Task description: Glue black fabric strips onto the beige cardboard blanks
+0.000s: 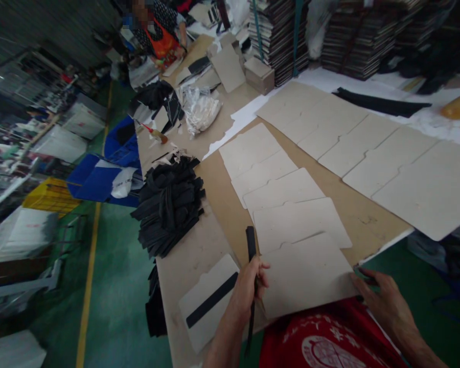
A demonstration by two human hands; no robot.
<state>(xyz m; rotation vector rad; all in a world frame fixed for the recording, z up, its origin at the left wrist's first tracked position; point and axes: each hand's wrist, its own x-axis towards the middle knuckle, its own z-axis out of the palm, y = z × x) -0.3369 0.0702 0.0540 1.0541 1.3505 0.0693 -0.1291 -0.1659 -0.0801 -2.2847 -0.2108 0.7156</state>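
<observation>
My left hand (252, 283) is closed around a narrow black strip (250, 240), which sticks out above and below the fist. The hand is beside the left edge of the nearest grey-beige cardboard panel (310, 276). At that panel's right corner, my right hand (381, 296) grips the edge, its fingertips partly hidden. More overlapping cardboard panels (299, 222) run away from me in a row. To the left, a separate cardboard panel (199, 294) has a black strip (210, 300) lying across it. Beyond it is a heap of black strips (172, 199).
A second row of cardboard panels (391, 163) lies along the right, near a long black piece (381, 104). A clear plastic bag (201, 110) and a red-tipped bottle (159, 135) sit farther back. Tall bundled stacks (276, 38) stand behind. A co-worker (161, 38) is at the far end.
</observation>
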